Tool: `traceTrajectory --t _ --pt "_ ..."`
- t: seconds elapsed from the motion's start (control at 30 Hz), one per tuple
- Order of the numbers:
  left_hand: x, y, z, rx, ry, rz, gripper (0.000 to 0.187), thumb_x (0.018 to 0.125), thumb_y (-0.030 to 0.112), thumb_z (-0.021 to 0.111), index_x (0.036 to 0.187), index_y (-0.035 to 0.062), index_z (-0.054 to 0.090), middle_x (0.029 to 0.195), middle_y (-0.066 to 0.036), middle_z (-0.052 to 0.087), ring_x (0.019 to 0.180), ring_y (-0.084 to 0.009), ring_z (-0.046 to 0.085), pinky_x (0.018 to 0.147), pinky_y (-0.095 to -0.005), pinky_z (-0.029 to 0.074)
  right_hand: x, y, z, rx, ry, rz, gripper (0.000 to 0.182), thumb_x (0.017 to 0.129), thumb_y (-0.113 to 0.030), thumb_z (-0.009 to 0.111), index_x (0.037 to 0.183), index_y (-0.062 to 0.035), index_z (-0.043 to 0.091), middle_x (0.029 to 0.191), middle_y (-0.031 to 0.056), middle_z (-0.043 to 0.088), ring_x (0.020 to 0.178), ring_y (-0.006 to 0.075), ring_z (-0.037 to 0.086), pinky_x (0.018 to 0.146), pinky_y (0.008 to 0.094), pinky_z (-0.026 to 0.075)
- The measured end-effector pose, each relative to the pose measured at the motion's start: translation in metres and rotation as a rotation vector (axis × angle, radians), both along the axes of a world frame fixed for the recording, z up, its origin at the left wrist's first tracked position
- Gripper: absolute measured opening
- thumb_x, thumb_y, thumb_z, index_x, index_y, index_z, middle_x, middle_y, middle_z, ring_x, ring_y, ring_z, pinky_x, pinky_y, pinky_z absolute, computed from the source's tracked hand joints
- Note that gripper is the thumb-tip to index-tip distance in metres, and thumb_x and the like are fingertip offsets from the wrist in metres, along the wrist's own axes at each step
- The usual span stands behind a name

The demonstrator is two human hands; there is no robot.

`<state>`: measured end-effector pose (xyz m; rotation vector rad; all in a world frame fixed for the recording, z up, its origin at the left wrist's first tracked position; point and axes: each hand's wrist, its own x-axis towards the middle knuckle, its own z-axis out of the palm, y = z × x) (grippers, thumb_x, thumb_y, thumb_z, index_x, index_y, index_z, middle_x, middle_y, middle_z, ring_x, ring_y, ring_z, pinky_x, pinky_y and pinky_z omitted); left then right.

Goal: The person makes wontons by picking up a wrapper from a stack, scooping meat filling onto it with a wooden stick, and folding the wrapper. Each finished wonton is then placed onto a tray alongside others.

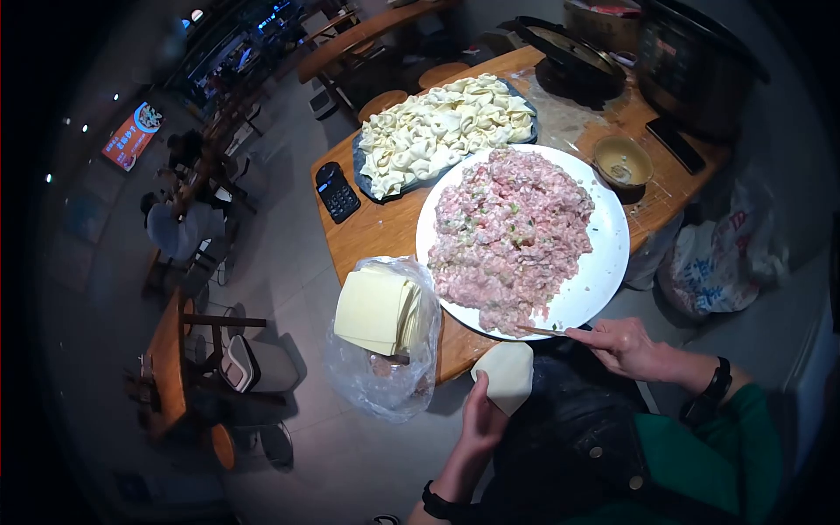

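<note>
While the left hand (481, 420) pinches 1 wrapper (512, 378) under its thumb, just below the white plate (610, 254), the right hand (626, 347) curls closed round a thin stick (544, 331) at the edge of the meat filling (516, 232). Too heavy a scoop could tear the wrapper — or drop meat off the rim. Beyond, folded dumplings (446, 131) sit on the wooden table (391, 226); 1 seated person (171, 229) shows in the dim room.
</note>
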<state>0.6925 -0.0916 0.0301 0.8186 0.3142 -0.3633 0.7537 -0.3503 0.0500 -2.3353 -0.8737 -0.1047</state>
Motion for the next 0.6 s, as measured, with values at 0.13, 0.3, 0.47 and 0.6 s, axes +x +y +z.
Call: traceTrajectory --t 0.13,0.3,0.47,0.6 --pt "0.025 -0.008 -0.003 -0.189 0.142 -0.07 0.053 0.101 0.038 0.024 0.139 0.0016 0.029 0.137 -0.011 0.043 0.125 -0.0242 0.044 0.106 -0.0376 0.032 0.006 0.007 -0.005 0.061 -0.04 -0.025 0.05 0.075 -0.001 0.062 0.122 -0.0183 0.058 0.064 0.0061 0.052 0.054 0.0242 0.053 0.046 0.0354 0.04" --pt "0.03 -0.006 -0.002 -0.236 0.073 -0.108 0.053 0.101 0.037 0.022 0.139 0.0015 0.027 0.138 -0.011 0.042 0.125 -0.0227 0.043 0.107 -0.0369 0.029 0.01 0.012 -0.003 -0.029 -0.095 -0.016 0.046 0.074 0.001 0.063 0.116 -0.0176 0.062 0.063 0.0056 0.052 0.053 0.0217 0.055 0.045 0.0337 0.039" --pt "0.031 -0.002 -0.005 -0.256 0.076 -0.114 0.053 0.1 0.038 0.026 0.139 0.0022 0.028 0.137 -0.01 0.042 0.124 -0.022 0.043 0.106 -0.0368 0.03 0.014 0.002 -0.014 -0.015 -0.116 0.055 0.057 0.07 0.001 0.062 0.122 -0.0201 0.057 0.064 0.0057 0.05 0.054 0.0235 0.053 0.044 0.035 0.039" --pt "0.033 -0.004 -0.002 -0.235 0.071 -0.118 0.054 0.1 0.039 0.026 0.139 0.0027 0.028 0.137 -0.01 0.043 0.124 -0.0219 0.043 0.106 -0.037 0.03 0.016 0.009 -0.008 -0.035 -0.141 0.064 0.057 0.069 0.002 0.062 0.122 -0.0201 0.057 0.064 0.0059 0.05 0.054 0.0237 0.053 0.044 0.035 0.039"
